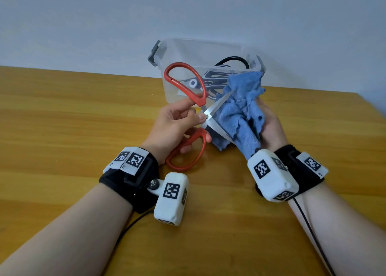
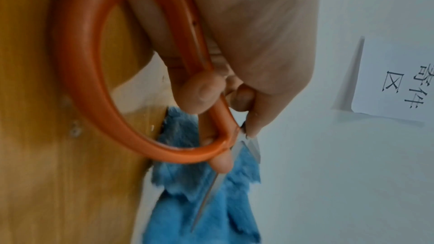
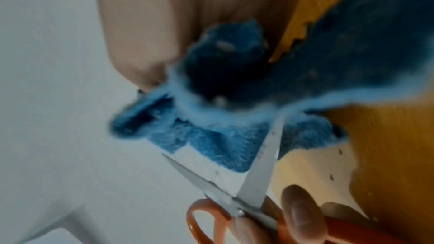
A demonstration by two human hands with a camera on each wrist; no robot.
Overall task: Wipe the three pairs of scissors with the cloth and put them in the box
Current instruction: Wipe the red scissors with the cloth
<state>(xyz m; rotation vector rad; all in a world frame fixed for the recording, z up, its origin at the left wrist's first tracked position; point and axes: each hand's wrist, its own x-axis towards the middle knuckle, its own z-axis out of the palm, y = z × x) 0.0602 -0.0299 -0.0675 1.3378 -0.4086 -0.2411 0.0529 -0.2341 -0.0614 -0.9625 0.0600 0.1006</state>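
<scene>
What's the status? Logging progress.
Left hand grips the red scissors, blades apart. Right hand holds the blue cloth on the blades. Box behind, nothing blocking.

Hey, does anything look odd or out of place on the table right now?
Nothing stands out. The left hand holds the red scissors with blades spread open, the right hand holds the cloth over them, and the box stands upright behind with dark-handled scissors inside.

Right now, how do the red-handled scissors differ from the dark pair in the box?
The red-handled scissors are held up in the left hand, blades spread open against the blue cloth; the dark pair lies inside the clear box, untouched. The handles are plain red on one and dark and patterned on the other. Both are scissors with looped handles.
</scene>
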